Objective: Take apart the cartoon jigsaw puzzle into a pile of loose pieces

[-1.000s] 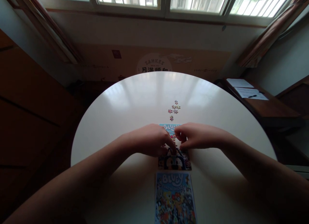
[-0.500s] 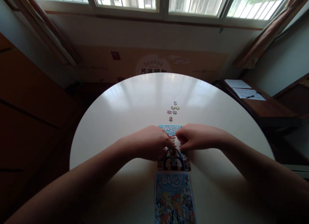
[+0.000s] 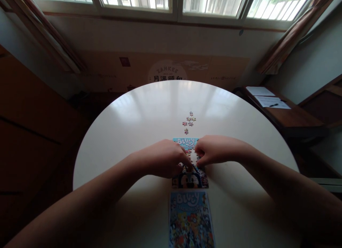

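Note:
A partly assembled jigsaw puzzle (image 3: 189, 182) with a blue cartoon dog's face and "BLUEY" lettering lies on the white table, an unfilled gap in its middle. Over its left side is my left hand (image 3: 167, 159), index finger stretched down onto the pieces just below the gap, the fingers partly hidden. On the right edge rests my right hand (image 3: 216, 150), fingers curled in and thumb close to the index finger; anything between them is hidden. Directly in front of the puzzle lies a printed Bluey picture (image 3: 191, 219). Several loose puzzle pieces (image 3: 190, 124) are scattered beyond the puzzle.
The round white table (image 3: 128, 119) has a curved far edge facing the wall and windows. At the right, a brown wooden desk (image 3: 301, 118) holds papers (image 3: 275, 102) and a pen. Curtains (image 3: 275, 62) hang beside the windows.
The view has shifted slightly, moving the scene a little left. My right thumb and index finger look closer together at the puzzle's edge. My left hand stays at nearly the same spot.

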A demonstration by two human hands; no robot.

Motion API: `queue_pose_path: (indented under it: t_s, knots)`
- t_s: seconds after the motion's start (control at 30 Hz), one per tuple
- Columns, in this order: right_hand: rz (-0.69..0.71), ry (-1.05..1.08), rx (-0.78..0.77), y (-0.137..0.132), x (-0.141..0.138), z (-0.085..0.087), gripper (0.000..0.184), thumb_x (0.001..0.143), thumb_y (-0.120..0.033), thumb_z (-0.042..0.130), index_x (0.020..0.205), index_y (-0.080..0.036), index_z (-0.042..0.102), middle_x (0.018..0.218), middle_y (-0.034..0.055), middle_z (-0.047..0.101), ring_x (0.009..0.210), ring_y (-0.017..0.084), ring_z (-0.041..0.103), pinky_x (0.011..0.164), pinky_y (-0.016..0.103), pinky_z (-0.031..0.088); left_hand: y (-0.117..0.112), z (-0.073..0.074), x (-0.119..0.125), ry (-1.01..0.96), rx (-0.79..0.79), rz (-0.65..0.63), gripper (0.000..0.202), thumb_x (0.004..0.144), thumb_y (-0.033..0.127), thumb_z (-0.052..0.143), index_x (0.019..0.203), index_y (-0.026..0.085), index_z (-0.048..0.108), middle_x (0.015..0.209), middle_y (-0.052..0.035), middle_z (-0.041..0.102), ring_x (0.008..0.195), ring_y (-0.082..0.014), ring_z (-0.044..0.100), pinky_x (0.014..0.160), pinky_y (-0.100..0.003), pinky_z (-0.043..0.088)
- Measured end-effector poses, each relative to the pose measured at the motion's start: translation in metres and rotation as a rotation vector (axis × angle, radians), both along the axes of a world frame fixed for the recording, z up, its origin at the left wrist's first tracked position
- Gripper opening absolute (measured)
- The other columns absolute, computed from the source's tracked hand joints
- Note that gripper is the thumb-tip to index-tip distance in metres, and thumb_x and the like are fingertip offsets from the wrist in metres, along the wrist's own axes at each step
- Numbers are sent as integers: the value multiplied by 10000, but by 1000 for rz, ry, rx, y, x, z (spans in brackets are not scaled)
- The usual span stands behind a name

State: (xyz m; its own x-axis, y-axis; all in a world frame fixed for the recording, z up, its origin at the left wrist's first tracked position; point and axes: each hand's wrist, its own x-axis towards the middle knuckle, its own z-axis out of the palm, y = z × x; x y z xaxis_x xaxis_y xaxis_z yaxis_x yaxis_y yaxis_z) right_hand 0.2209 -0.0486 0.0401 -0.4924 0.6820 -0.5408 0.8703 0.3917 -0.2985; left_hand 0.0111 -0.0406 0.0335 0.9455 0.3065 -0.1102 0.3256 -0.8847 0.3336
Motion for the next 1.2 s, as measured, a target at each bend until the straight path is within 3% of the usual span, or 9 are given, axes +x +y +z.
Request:
queue_pose_path:
  t_s: [0.2, 0.33, 0.4, 0.5, 0.63, 0.73, 0.83, 1.03, 1.2]
  knots:
    - [45, 14, -22, 2, 2, 2, 330, 793, -437, 652, 635, -171, 540, 579, -19, 493, 529, 90, 371, 522, 266, 230, -1, 2, 0, 10, 14, 8, 459, 753, 92, 638, 1089, 375, 774, 877, 23, 780, 775, -177, 691, 649, -282, 456]
    - [139, 175, -290, 25, 30, -3, 485, 847, -545, 660, 617, -160, 475, 559, -56, 393, 531, 64, 326, 509, 221, 253, -1, 1, 0, -4, 6, 16, 393, 783, 122, 648, 1062, 365, 782, 863, 24, 773, 729, -161, 681, 627, -278, 447]
    - [66, 324, -419, 41, 51, -12, 537, 856, -552, 680, 613, -162, 403, 558, -74, 337, 521, 47, 291, 493, 195, 238, -1, 0, 0, -37, 1, 8, 347, 797, 134, 654, 1032, 350, 789, 850, 22, 769, 710, -152, 673, 617, -272, 441]
    - [-141, 689, -758, 62, 82, -34, 549, 837, -503, 741, 624, -184, 348, 503, -102, 287, 441, 29, 226, 421, 177, 151, 0, -4, 1, -97, -18, -14, 284, 817, 138, 653, 983, 321, 793, 854, 19, 766, 702, -140, 666, 608, -262, 436]
    - [-241, 921, -744, 75, 109, -62, 692, 778, -673, 709, 668, -224, 193, 471, -125, 181, 392, 36, 139, 380, 165, 139, 1, -7, 3, -188, -47, -42, 237, 844, 147, 627, 974, 277, 778, 846, 12, 756, 674, -124, 642, 595, -249, 431]
    - [-307, 1043, -697, 77, 117, -73, 760, 731, -737, 686, 695, -229, 121, 456, -130, 123, 380, 42, 77, 362, 172, 100, 4, -7, 1, -309, -69, -22, 198, 878, 173, 585, 942, 235, 762, 820, -4, 734, 658, -113, 618, 600, -237, 439]
    - [-370, 1106, -647, 77, 120, -78, 766, 731, -744, 655, 713, -228, 90, 452, -130, 100, 381, 47, 47, 369, 182, 76, 16, -9, -4, -443, -15, 107, 189, 893, 215, 556, 897, 193, 744, 758, -21, 695, 607, -108, 569, 588, -242, 433]
    - [-481, 1145, -585, 79, 124, -82, 748, 774, -762, 579, 739, -225, 59, 473, -125, 87, 411, 57, 6, 413, 200, 55, 52, -25, -19, -585, 65, 510, 211, 892, 297, 567, 781, 158, 682, 571, 18, 535, 533, -100, 434, 542, -248, 340]
    - [-520, 1200, -611, 80, 125, -81, 704, 845, -724, 539, 751, -228, 48, 504, -117, 81, 442, 66, -16, 433, 202, 39, 68, -41, -23, -591, 48, 655, 359, 897, 351, 545, 588, 184, 476, 515, 51, 369, 527, -101, 340, 538, -267, 263]
